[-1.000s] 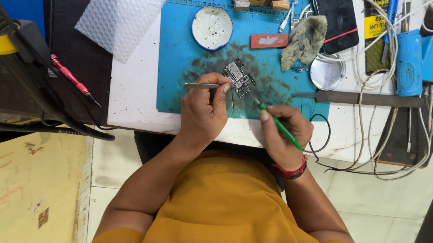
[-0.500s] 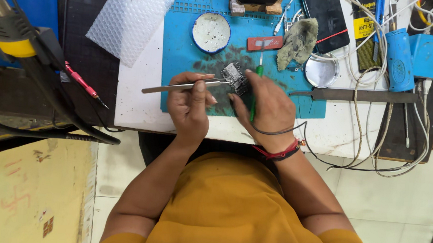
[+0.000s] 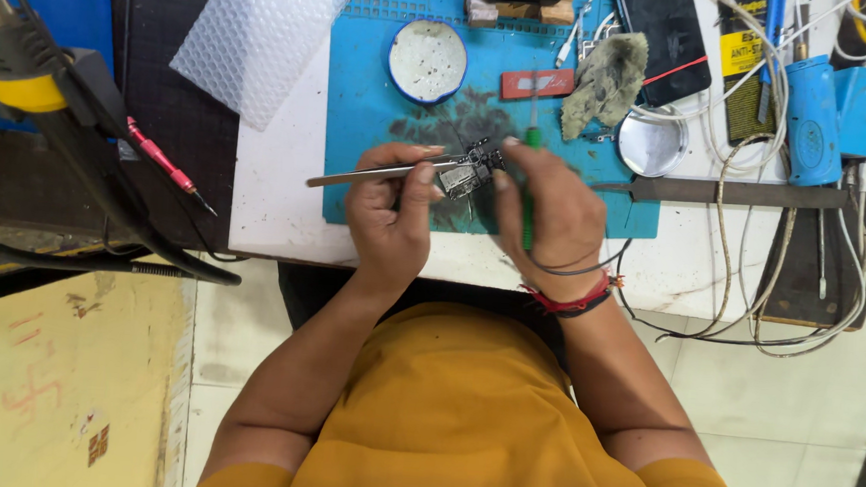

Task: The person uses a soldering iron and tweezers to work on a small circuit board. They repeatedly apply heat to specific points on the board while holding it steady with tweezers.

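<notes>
Frame centre, on blue mat (image 3: 361, 109): left hand (image 3: 390, 206) is pinching metal tweezers (image 3: 377, 172), tips touching small circuit board (image 3: 467, 173). Right hand (image 3: 545, 215), just right of board, is gripping green-handled tool (image 3: 531, 169).

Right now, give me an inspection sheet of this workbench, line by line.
Surface: blue mat, stained dark in the middle, on a white table.
Job's things: small circuit board; tweezers; green tool.
Clutter: bubble wrap, round dish, rag, red pen, phone.
Grippers: left hand holds the tweezers; right hand holds the green tool at the board.
Cables: white tangle at right.
Surroundings: tiled floor.
</notes>
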